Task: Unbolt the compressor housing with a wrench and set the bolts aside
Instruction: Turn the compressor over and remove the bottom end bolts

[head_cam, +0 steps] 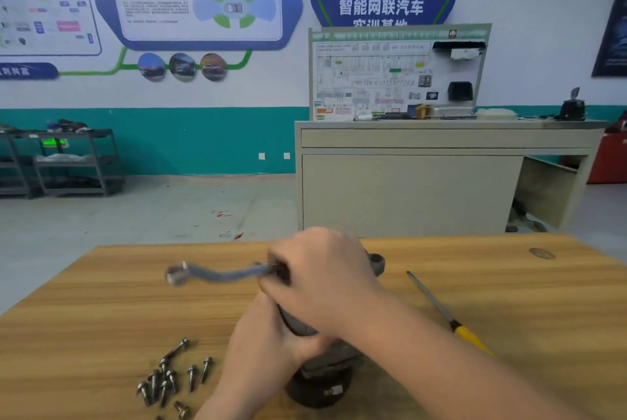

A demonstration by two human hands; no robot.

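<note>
A dark grey compressor housing (pixel 320 382) stands on the wooden table (pixel 101 311), mostly hidden behind my hands. My right hand (pixel 322 277) grips one end of a bent grey ring wrench (pixel 220 273), whose free ring end points left and is blurred. My left hand (pixel 271 341) grips the housing's side below the right hand. Several loose silver bolts (pixel 169 379) lie in a cluster on the table, left of the housing.
A yellow-handled screwdriver (pixel 448 314) lies on the table to the right of my right forearm. Beyond the table stand a beige workbench (pixel 424 189) with a wiring display board and, at the far left, dark metal shelves (pixel 74 162).
</note>
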